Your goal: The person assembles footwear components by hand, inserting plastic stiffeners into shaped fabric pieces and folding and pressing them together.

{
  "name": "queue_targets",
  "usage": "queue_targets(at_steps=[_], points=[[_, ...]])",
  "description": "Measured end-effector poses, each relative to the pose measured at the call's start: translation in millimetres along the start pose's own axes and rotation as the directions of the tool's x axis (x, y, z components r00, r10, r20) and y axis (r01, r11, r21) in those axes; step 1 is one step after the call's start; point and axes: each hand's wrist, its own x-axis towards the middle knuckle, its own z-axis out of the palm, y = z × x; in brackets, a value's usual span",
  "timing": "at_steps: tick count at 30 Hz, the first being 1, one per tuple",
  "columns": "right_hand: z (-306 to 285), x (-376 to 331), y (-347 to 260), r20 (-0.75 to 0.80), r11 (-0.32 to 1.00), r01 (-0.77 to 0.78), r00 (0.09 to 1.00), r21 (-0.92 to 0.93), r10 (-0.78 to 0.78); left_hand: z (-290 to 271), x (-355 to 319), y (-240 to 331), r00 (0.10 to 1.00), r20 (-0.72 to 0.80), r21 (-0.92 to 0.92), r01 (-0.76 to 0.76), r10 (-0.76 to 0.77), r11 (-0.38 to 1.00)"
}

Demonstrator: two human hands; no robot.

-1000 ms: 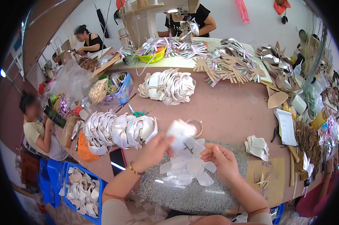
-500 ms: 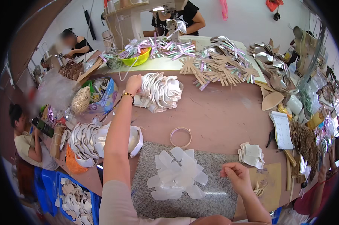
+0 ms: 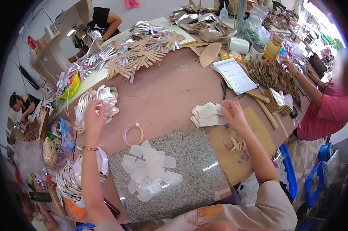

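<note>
Right hand [image 3: 235, 115] is touching a small white stack [image 3: 204, 115] on the table [image 3: 162, 86], left hand [image 3: 94, 115] is hovering by a larger white pile [image 3: 109, 96], both grips unclear, translucent strips [image 3: 148, 165] are lying on a gray slab [image 3: 195, 152]

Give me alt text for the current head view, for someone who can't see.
A person's right hand is at the right end of a small white stack on a brown worktable, while the left hand is at a larger white pile. Nearer the person, translucent strips lie fanned out on a speckled grey slab.
</note>
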Motion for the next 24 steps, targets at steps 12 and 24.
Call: queue_targets(at_steps=[12,24], points=[[16,-36,-34,0.098,0.939,0.324,0.937,0.117,-0.335,145,-49,207,0.896,0.145,-0.284,-0.369,0.42,0.885],[-1,-42,-37,0.078,0.82,0.055,0.99,0.57,-0.12,97,-85,222,0.876,0.409,-0.44,-0.057,0.256,0.896]])
